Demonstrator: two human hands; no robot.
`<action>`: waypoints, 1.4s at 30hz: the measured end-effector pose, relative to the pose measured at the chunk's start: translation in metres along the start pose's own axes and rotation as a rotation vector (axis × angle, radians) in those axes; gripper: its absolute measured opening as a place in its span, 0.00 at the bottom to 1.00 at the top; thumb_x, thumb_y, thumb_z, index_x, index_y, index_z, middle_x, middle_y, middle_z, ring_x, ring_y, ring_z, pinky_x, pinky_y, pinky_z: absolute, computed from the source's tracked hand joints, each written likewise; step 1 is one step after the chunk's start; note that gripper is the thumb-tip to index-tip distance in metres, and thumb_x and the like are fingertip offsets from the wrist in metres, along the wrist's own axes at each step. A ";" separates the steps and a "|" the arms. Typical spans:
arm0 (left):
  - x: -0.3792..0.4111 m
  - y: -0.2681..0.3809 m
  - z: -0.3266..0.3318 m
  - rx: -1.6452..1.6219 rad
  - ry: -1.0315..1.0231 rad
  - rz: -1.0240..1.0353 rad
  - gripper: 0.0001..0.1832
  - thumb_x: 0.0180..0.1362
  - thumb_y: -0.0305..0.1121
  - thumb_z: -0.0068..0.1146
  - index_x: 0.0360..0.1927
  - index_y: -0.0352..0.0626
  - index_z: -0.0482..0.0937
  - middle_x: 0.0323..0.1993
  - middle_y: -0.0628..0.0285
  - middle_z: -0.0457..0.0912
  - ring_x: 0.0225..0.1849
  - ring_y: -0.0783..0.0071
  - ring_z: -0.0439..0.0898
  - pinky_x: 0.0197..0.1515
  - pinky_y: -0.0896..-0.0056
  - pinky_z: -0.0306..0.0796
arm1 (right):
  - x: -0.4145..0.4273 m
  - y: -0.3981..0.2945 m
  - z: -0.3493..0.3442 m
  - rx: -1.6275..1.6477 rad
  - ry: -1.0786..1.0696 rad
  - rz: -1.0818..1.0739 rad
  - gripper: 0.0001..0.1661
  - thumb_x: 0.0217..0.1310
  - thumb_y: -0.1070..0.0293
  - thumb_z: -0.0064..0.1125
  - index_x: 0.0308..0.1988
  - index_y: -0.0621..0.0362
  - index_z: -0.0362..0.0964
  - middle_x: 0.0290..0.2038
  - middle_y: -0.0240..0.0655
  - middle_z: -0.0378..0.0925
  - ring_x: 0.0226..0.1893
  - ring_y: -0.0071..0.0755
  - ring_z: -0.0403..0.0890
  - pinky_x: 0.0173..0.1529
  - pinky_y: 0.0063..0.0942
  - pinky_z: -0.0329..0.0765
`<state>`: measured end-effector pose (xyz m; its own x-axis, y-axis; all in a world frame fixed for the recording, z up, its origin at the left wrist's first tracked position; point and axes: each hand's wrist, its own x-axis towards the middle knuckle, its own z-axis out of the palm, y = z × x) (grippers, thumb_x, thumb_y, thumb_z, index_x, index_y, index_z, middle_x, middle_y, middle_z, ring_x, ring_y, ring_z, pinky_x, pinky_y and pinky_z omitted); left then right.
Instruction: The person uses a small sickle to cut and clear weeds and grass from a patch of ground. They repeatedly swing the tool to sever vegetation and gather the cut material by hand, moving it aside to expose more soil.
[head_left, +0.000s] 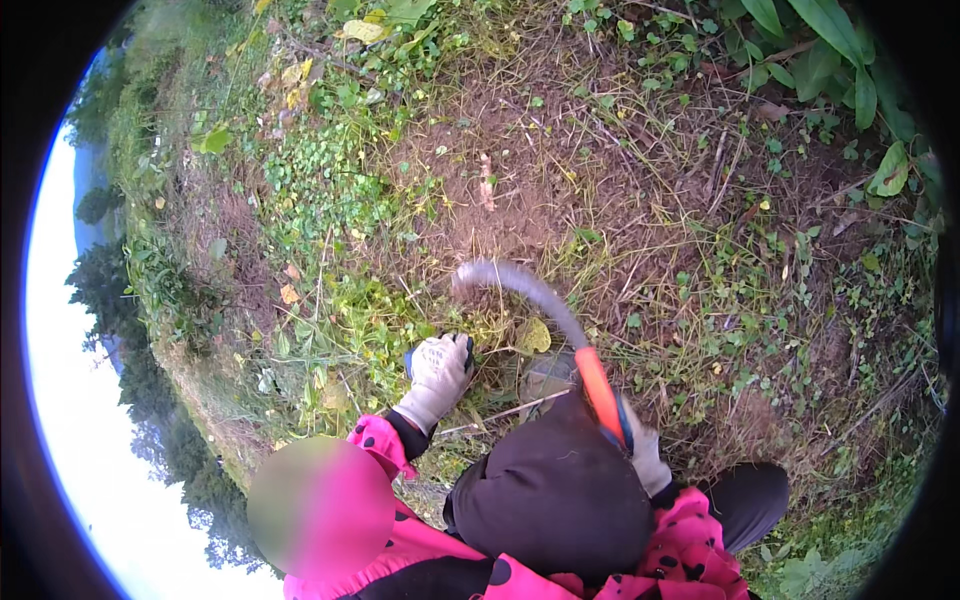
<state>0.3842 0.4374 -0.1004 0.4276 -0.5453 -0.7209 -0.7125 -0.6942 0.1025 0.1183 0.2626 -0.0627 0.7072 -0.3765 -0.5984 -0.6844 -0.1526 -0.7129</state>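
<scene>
My left hand (440, 371), in a white knit work glove with dark palm coating, is closed low among green weeds and grass stems (375, 322); its fingertips are hidden, so what it holds cannot be told. In my right hand (645, 450), gloved alike, is the orange handle of a hand sickle (600, 394). The sickle's curved metal blade arcs up and to the left over the soil, its tip just above my left hand and blurred. A yellow leaf (533, 336) lies between the blade and my left hand.
Reddish bare soil (510, 217) with dry stems lies beyond the blade. Broad-leaved plants (832, 52) stand at the upper right. My bent knee (555, 480) in dark trousers is between my arms, with a shoe (547, 379) near the sickle. Trees (112, 292) and sky are at the left.
</scene>
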 end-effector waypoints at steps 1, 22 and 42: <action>-0.001 -0.001 0.000 -0.004 0.014 -0.008 0.12 0.45 0.36 0.58 0.32 0.44 0.72 0.31 0.56 0.76 0.39 0.57 0.76 0.40 0.58 0.70 | 0.011 -0.010 -0.002 0.041 0.044 0.054 0.40 0.53 0.58 0.60 0.63 0.52 0.54 0.37 0.55 0.76 0.36 0.58 0.78 0.39 0.45 0.75; 0.050 0.005 -0.038 0.020 0.196 -0.084 0.12 0.49 0.38 0.57 0.30 0.39 0.76 0.30 0.50 0.81 0.35 0.55 0.81 0.40 0.61 0.75 | 0.058 -0.025 -0.054 -0.350 -0.148 -0.081 0.35 0.61 0.55 0.48 0.64 0.56 0.50 0.32 0.46 0.77 0.33 0.49 0.79 0.40 0.41 0.73; -0.136 -0.032 -0.067 -0.263 0.085 0.305 0.22 0.43 0.42 0.66 0.41 0.45 0.77 0.31 0.60 0.81 0.30 0.61 0.80 0.33 0.64 0.74 | 0.024 -0.030 -0.153 -0.290 -0.216 -0.172 0.27 0.55 0.59 0.52 0.55 0.56 0.65 0.39 0.50 0.76 0.42 0.51 0.77 0.48 0.42 0.71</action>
<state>0.3861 0.5030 0.0404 0.2709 -0.7740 -0.5723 -0.6516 -0.5850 0.4828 0.1293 0.1186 0.0000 0.8154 -0.1274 -0.5647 -0.5529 -0.4601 -0.6947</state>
